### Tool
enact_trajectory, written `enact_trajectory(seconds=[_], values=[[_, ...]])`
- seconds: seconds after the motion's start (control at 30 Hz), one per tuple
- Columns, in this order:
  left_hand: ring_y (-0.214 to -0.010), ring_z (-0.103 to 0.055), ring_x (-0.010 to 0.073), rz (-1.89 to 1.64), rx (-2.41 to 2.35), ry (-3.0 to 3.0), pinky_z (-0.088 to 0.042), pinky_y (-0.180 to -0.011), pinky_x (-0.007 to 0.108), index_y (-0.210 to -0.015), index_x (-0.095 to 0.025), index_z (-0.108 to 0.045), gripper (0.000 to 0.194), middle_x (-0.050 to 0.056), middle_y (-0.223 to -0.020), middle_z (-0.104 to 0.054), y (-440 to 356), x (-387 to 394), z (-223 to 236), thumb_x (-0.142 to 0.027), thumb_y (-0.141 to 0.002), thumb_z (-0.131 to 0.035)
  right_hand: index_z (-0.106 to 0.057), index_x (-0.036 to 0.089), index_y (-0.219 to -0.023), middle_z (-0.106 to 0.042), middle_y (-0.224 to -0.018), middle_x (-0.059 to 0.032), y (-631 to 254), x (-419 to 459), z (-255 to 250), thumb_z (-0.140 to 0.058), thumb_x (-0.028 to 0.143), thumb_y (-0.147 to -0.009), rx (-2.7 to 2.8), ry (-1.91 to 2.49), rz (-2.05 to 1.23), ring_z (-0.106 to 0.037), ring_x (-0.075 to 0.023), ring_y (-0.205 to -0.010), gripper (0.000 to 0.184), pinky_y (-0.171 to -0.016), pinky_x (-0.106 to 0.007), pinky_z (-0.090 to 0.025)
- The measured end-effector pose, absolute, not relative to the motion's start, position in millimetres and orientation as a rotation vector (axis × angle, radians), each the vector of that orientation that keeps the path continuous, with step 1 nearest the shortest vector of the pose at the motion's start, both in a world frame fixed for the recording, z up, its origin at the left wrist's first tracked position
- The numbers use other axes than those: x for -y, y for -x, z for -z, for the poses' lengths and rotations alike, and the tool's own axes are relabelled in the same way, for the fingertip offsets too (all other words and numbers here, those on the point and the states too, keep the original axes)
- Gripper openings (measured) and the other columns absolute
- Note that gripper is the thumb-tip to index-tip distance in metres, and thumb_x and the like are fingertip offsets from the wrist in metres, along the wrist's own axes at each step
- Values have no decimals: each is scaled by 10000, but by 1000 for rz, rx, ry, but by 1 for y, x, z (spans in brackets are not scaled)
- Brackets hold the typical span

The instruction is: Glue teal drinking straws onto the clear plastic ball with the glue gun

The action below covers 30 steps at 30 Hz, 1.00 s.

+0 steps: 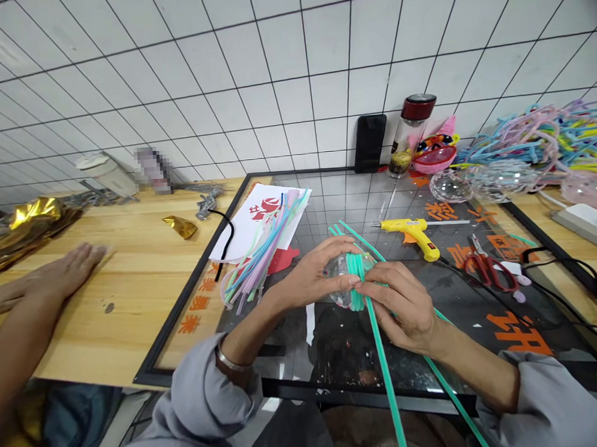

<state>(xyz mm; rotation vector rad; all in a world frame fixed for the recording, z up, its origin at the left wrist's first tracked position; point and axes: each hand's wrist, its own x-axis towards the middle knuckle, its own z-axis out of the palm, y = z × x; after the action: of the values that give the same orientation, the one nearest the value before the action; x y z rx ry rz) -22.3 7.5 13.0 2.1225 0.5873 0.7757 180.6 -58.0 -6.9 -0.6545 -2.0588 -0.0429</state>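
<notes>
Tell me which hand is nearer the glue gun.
Right. The right hand is just on the near side of the glue gun; the left hand is farther off, to its left.

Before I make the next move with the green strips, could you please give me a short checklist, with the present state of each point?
1. Left hand steadies the clear ball: ok.
2. Green strips are wound around the ball: ok.
3. Right hand holds the strips beside the winding: ok.
4. Long strip ends are kept on the work surface: not ok, they hang past the front of the black frame.
5. Yellow glue gun lies apart from both hands: ok.
6. Glue gun is cool: cannot tell; treat it as possibly hot.
</notes>
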Motion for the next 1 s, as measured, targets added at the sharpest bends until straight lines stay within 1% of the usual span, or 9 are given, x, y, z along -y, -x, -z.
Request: enact_trajectory(seconds=[0.2, 0.4, 0.57, 0.67, 1.0], values=[[-1260, -529, 270, -784, -578, -2134, -390, -1120, 431, -1280, -206, -571, 438, 114, -1303, -604, 22, -7, -13, -446, -915, -604, -588, 170, -1153, -645, -973, -94, -182, 57, 9, -545, 19, -817, 2067, 667, 43, -594, -215, -928, 372, -801, -410, -545], [-1293, -515, 273, -763, -639, -2132, -380, -1134, 425, -1392, -226, -492, 540, 102, -1401, -556, 24, -6, -12, -426, -908, -620, -593, 171, -1150, -651, -956, -88, -181, 58, 8, -534, 29, -831, 2062, 669, 34, -603, -207, -916, 355, -797, -410, -549], [-1323, -494, 272, -749, -583, -2145, -357, -1159, 455, -1331, -228, -562, 454, 101, -1351, -600, 23, -8, -14, -411, -918, -609, -600, 152, -1124, -652, -948, -98, -181, 57, 7, -541, 20, -818, 2063, 662, 44, -604, -208, -902, 339, -798, -408, -548], [-1330, -488, 269, -754, -558, -2154, -354, -1164, 459, -1302, -230, -585, 422, 98, -1334, -613, 23, -8, -14, -410, -921, -608, -595, 161, -1137, -650, -956, -94, -182, 57, 8, -539, 25, -822, 2070, 664, 32, -603, -207, -906, 348, -803, -413, -545], [-1344, -464, 268, -705, -554, -2177, -338, -1172, 455, -1317, -242, -567, 463, 89, -1341, -601, 23, -11, -16, -477, -919, -590, -616, 168, -1113, -657, -963, -95, -183, 58, 9, -539, 42, -825, 2047, 673, -3, -609, -212, -922, 323, -802, -403, -537]])
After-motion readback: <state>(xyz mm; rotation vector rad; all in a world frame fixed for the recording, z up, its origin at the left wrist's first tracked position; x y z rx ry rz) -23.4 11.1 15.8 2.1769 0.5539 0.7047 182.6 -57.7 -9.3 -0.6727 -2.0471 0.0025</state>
